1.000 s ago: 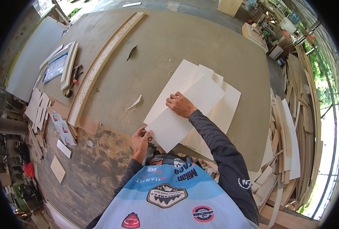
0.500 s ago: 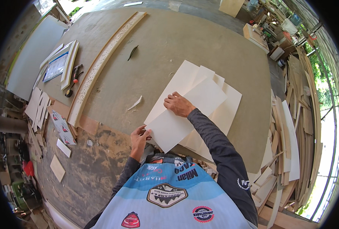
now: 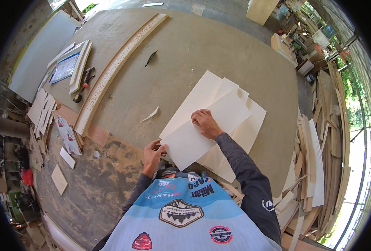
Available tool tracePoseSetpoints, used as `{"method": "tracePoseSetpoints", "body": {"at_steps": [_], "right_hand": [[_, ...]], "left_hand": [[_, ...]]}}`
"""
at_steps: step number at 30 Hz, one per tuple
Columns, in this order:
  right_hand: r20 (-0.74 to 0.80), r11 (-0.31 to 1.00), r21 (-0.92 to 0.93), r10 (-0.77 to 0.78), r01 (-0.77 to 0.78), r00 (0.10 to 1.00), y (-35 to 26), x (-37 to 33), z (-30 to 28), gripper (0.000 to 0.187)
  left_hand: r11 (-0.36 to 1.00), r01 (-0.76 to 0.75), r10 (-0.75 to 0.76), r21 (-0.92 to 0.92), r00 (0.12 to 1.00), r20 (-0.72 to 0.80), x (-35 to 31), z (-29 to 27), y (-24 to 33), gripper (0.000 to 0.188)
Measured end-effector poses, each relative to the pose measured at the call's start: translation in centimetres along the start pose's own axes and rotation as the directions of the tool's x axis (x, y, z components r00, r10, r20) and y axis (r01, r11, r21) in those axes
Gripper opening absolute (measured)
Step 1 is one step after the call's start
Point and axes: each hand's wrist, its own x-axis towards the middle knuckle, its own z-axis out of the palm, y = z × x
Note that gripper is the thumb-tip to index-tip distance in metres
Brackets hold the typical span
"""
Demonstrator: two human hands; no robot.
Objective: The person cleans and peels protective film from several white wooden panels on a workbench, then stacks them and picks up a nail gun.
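Left hand (image 3: 153, 155) pinching the white sheet (image 3: 189, 147) at its eight-o'clock corner, right hand (image 3: 206, 124) gripping its eleven-o'clock edge, seemingly steadying it over fanned panels (image 3: 247, 129); beyond, at ten o'clock, a long patterned strip (image 3: 113, 70) crosses the bench (image 3: 231, 50).

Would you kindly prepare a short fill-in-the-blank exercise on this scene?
The hand nearer the tape measure is the person's ____ one.
The other hand touches a panel coloured ____.
That panel lies to the ____ of the long patterned strip.
The flat sleeve beside the frame pieces is edged in ____.
Missing words: left; white; right; blue.
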Motion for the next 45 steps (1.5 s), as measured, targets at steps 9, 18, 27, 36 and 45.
{"method": "tracePoseSetpoints", "body": {"at_steps": [9,18,27,36,45], "right_hand": [[-0.299,0.447,0.888,0.741,-0.108,0.601,5.8,-8.1,-2.3,0.022],[-0.523,0.512,0.847,0.851,0.144,0.053,14.4,-17.2,-17.2,0.017],[-0.624,0.62,0.746,0.779,0.242,-0.071,15.4,-21.6,-22.9,0.017],[-0.975,0.153,0.218,0.063,-0.964,-0.211,10.7,-33.2,-24.5,0.021],[-0.689,0.229,0.142,0.721,-0.963,0.07,5.1,-31.7,-5.8,0.029]], "left_hand": [[0.999,0.001,-0.001,-0.05,1.0,-0.016,-0.2,0.4,-0.2,0.044],[0.992,-0.054,0.051,-0.116,0.998,-0.029,0.1,0.4,-1.6,0.037],[0.994,-0.025,0.02,-0.107,0.999,-0.051,-0.5,0.0,-1.5,0.032],[0.992,0.037,-0.038,-0.121,0.999,-0.001,-0.7,-0.9,-1.3,0.032],[0.963,-0.27,0.267,0.018,0.959,0.096,-2.6,1.6,2.2,0.036]]}}
